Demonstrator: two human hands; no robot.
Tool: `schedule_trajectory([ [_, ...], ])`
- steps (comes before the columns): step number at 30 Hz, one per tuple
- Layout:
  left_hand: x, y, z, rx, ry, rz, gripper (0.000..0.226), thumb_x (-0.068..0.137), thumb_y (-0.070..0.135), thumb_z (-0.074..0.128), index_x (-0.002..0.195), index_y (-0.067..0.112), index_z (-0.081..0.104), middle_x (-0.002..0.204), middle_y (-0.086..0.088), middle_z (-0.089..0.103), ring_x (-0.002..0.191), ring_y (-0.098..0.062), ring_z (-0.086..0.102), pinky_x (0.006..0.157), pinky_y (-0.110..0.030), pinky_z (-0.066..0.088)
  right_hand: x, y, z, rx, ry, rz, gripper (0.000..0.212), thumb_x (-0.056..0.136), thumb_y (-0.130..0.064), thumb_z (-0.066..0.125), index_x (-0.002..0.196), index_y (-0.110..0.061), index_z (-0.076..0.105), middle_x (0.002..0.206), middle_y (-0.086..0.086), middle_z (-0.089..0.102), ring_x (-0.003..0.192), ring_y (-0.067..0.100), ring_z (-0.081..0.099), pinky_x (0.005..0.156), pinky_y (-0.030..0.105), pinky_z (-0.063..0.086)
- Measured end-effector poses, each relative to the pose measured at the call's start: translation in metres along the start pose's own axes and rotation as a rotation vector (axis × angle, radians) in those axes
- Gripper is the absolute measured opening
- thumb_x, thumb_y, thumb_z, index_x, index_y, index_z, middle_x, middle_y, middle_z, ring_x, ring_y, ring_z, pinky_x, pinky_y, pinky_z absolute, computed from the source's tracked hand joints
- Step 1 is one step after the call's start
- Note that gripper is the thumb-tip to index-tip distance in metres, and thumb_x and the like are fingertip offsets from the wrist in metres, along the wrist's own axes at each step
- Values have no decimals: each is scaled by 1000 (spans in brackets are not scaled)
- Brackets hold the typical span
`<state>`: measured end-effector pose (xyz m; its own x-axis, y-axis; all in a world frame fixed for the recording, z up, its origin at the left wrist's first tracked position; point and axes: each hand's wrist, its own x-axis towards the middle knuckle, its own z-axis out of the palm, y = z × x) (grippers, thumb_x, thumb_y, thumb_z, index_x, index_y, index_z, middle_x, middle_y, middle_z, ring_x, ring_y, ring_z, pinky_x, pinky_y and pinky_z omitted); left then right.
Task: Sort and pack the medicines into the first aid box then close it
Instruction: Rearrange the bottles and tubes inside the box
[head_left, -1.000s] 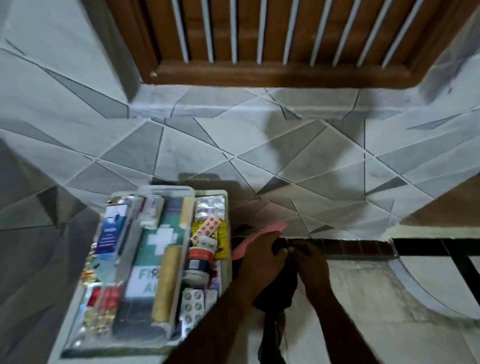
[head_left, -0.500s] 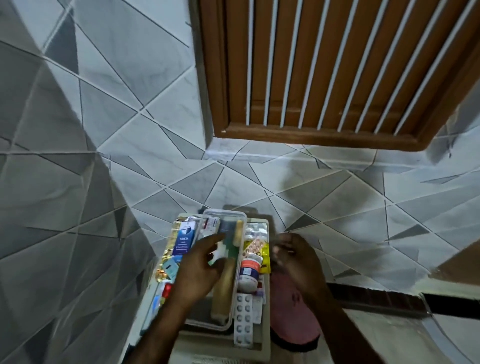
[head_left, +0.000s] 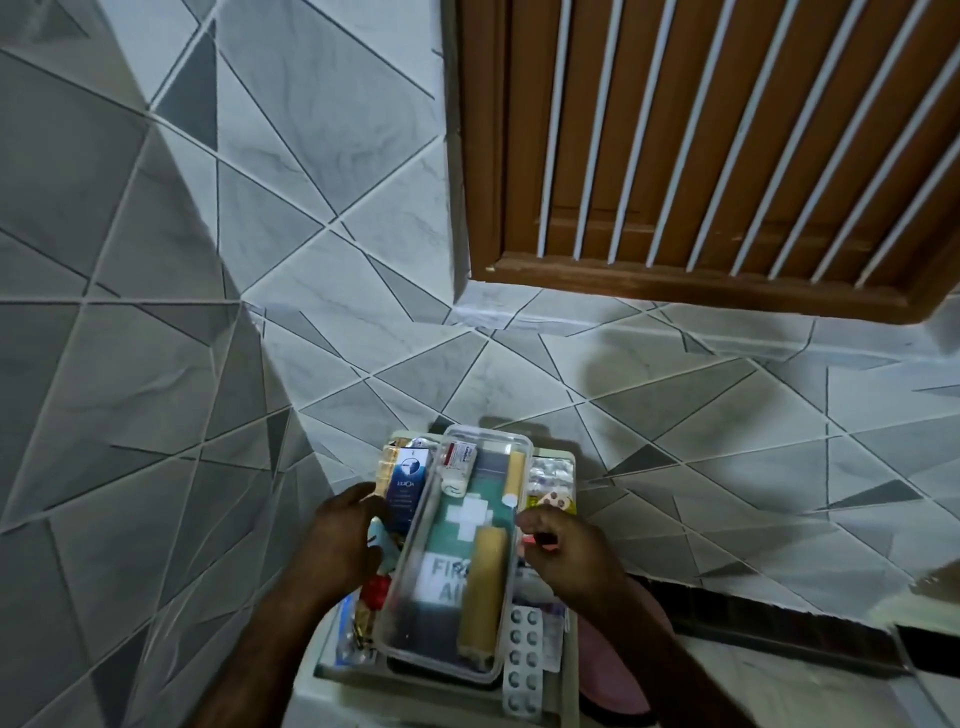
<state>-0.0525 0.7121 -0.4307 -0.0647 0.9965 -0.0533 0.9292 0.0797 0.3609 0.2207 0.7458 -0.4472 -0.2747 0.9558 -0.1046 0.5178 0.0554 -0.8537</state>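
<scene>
Clear tray (head_left: 451, 571) between left grip (head_left: 343, 543) and right grip (head_left: 569, 553); both curled at its rims, hold unclear.

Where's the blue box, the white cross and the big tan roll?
blue box (head_left: 409, 478): head view, its front face.
white cross (head_left: 470, 515): head view, its centre.
tan roll (head_left: 484, 587): head view, middle of its side.
</scene>
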Motion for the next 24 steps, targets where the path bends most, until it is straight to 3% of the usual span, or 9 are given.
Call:
schedule_trajectory([
  [2, 12, -8, -1, 26, -15, 31, 35, 69, 22, 77, 97, 35, 62, 139, 1, 52, 122, -20, 52, 100, -32, 46, 2, 2, 3, -91, -34, -18, 27, 85, -7, 64, 109, -18, 68, 101, -10, 66, 88, -6, 61, 75, 1, 41],
  [4, 24, -14, -3, 43, -49, 63, 35, 69, 23, 76, 97, 35, 59, 140, 3, 49, 126, -19, 47, 101, -32, 45, 4, 2, 6, -235, -60, -13, 33, 83, -10, 61, 113, -24, 65, 109, -11, 65, 99, 6, 61, 79, 8, 41],
  [8, 49, -27, -5, 102, -138, 128, 45, 66, 30, 79, 104, 31, 55, 147, 5, 39, 133, -21, 37, 104, -39, 44, -2, 6, 9, -416, -165, 91, 65, 80, -18, 65, 139, -30, 40, 133, -14, 44, 124, 9, 44, 103, 26, 39],
  [10, 64, -33, -6, 135, -200, 149, 55, 64, 34, 81, 111, 29, 53, 153, 3, 32, 139, -22, 30, 108, -42, 41, -5, 10, 13, -465, -175, 138, 76, 76, -22, 71, 141, -33, 33, 144, -9, 39, 129, 12, 43, 106, 32, 41],
  [13, 83, -37, -4, 190, -296, 189, 63, 65, 38, 82, 118, 26, 49, 158, -1, 21, 144, -25, 20, 112, -43, 35, -8, 11, 23, -502, -128, 175, 80, 72, -22, 75, 139, -34, 31, 145, -9, 39, 126, 14, 47, 103, 31, 44],
  [18, 108, -41, 6, 263, -397, 294, 79, 69, 41, 79, 135, 21, 41, 163, -1, 0, 148, -27, 7, 116, -48, 27, -6, 17, 36, -592, 4, 122, 66, 71, -17, 72, 129, -27, 43, 135, -6, 46, 112, 15, 54, 86, 25, 46],
  [21, 117, -43, 10, 255, -473, 329, 94, 68, 42, 80, 146, 24, 30, 162, -1, -6, 148, -28, 4, 117, -49, 25, -3, 20, 40, -616, 23, 116, 58, 68, -10, 70, 122, -21, 49, 126, -2, 50, 108, 20, 55, 82, 29, 45],
  [24, 121, -43, 12, 241, -502, 341, 95, 66, 44, 80, 144, 23, 30, 162, -3, -6, 148, -28, 5, 117, -48, 25, 1, 22, 40, -614, 36, 122, 56, 65, -7, 70, 116, -19, 52, 119, 0, 52, 102, 23, 55, 79, 34, 47],
])
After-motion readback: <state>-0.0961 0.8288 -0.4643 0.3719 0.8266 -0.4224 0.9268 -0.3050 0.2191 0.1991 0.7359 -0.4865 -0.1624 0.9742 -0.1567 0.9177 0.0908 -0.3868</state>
